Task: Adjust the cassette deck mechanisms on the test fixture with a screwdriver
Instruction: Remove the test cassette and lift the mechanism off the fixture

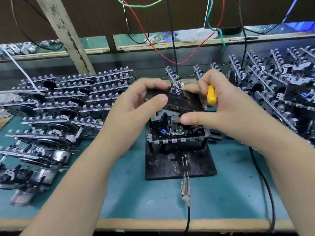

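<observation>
In the head view, both hands meet just above the centre of the frame over a black test fixture (179, 160) that stands on a teal bench mat (136, 193). The left hand (136, 103) comes in from seven o'clock; its thumb and curled fingers pinch the left end of a dark cassette (177, 97) with white marks on its face. The right hand (219, 103) comes in from four o'clock. Its fingers are curled round the yellow handle of a screwdriver (211, 95), which sits in the palm, while its thumb reaches to the left under the lower right edge of the cassette. The screwdriver's blade is hidden.

The cassette is held tilted, just above a cassette deck mechanism (175, 132) seated on the raised block of the fixture, at six o'clock from the hands. Whether the cassette touches the mechanism cannot be told. A thin probe (185, 191) with a black cable lies on the mat at the fixture's near edge, at six o'clock.

At nine o'clock, rows of stacked mechanisms (68, 99) lie across the mat; at three o'clock a tall pile of mechanisms (276, 86) stands. At twelve o'clock, red, green and black wires (163, 53) hang over a wooden shelf (170, 45).
</observation>
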### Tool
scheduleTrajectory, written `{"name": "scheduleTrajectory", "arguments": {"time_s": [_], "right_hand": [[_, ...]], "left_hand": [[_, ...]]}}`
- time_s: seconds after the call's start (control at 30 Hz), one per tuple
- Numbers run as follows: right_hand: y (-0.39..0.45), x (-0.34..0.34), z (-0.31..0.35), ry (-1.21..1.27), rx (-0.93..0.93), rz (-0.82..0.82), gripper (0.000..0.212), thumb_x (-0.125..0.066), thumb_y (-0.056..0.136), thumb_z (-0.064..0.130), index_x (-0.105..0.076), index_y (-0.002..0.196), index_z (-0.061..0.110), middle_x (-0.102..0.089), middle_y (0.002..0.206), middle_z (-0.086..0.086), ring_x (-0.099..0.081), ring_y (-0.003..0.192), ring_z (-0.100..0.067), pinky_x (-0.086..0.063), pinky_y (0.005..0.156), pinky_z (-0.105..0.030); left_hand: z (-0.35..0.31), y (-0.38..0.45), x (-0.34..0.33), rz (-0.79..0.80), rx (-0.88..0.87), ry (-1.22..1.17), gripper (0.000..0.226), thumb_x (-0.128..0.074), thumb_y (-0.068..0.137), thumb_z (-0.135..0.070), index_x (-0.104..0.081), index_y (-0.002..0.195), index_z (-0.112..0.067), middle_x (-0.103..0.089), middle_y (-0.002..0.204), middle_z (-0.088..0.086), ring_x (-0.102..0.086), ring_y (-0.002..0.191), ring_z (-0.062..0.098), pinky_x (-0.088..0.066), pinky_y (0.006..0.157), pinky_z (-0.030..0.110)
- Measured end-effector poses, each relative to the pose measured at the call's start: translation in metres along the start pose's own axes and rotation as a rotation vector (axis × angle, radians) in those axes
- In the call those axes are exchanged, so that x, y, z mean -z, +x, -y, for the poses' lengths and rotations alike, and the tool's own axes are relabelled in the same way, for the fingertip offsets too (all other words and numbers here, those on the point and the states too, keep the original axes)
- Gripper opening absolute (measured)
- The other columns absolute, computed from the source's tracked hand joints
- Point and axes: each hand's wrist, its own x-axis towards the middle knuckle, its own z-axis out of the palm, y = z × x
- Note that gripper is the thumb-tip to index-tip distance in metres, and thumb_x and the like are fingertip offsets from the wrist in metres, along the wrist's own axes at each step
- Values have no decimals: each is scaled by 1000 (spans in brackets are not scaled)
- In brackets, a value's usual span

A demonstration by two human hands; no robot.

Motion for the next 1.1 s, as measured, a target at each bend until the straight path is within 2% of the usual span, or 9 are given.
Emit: {"name": "scheduleTrajectory", "arguments": {"time_s": [0.17, 0.27, 0.37, 0.5, 0.6, 0.7, 0.87, 1.03, 1.1], "right_hand": [[6, 8, -9, -113, -94, 137, 47, -78, 74, 47, -35, 83, 30, -66, 124, 26, -63, 103, 11, -43, 77, -9], [7, 2, -18, 6, -111, 88, 34, -70, 90, 33, -37, 82, 27, -67, 125, 23, -59, 110, 16, -42, 81, -6], [4, -10, -31, 165, -142, 12, 33, -59, 97, 0, -35, 85, 19, -65, 132, 12, -54, 126, 7, -45, 107, -32], [0, -19, -38, 196, -135, -44, 33, -56, 98, 0, -35, 87, 23, -63, 136, 16, -55, 123, 6, -46, 105, -48], [-2, -20, -41, 251, -133, -80, 34, -57, 99, 3, -35, 87, 26, -63, 134, 22, -55, 121, 12, -43, 99, -30], [-3, -21, -42, 293, -141, -93, 34, -59, 99, 5, -36, 87, 26, -64, 132, 24, -56, 117, 14, -38, 94, -20], [-5, -23, -46, 334, -155, -134, 32, -62, 97, 9, -35, 89, 23, -66, 129, 23, -64, 109, 6, -40, 92, -23], [-6, -26, -49, 373, -146, -164, 31, -62, 98, 8, -34, 90, 22, -67, 130, 17, -62, 115, 4, -41, 96, -27], [-7, -27, -50, 377, -138, -173, 31, -61, 98, 8, -35, 90, 22, -68, 129, 16, -61, 117, 4, -42, 99, -28]], "left_hand": [[9, -4, 5, 120, 7, 705, 18, -63, 95, -36, -67, 112, -37, -63, 130, -21, -49, 122, -9, -32, 98, 5], [3, -2, 3, 147, 18, 791, 35, -61, 93, -45, -55, 128, -41, -64, 126, -23, -56, 113, -2, -38, 90, 17], [0, 6, 4, 215, -2, 895, 51, -61, 91, -51, -44, 138, -40, -61, 134, -21, -54, 96, 3, -37, 88, 23], [-7, 3, 13, 379, -38, 907, 82, -58, 76, -71, -23, 146, -48, -55, 142, -20, -53, 92, -5, -37, 84, 24], [-2, 0, 14, 447, -137, 991, 104, -72, 70, -56, -14, 155, -37, -56, 142, -14, -56, 103, 4, -38, 87, 25], [-4, 0, 12, 371, -154, 983, 97, -75, 69, -47, -24, 151, -35, -58, 141, -14, -55, 82, 0, -37, 78, 23], [8, 7, 3, 364, -101, 938, 59, -65, 75, -46, -39, 126, -34, -64, 122, -6, -60, 107, 15, -44, 89, 32], [40, 3, 10, 461, -170, 832, 43, -55, 87, -43, -48, 129, -39, -29, 157, -15, -11, 149, -3, 7, 110, 1], [26, -18, 8, 390, -195, 855, 44, -51, 83, -49, -44, 125, -44, -23, 164, -4, -5, 154, 6, -1, 118, 13]]}}
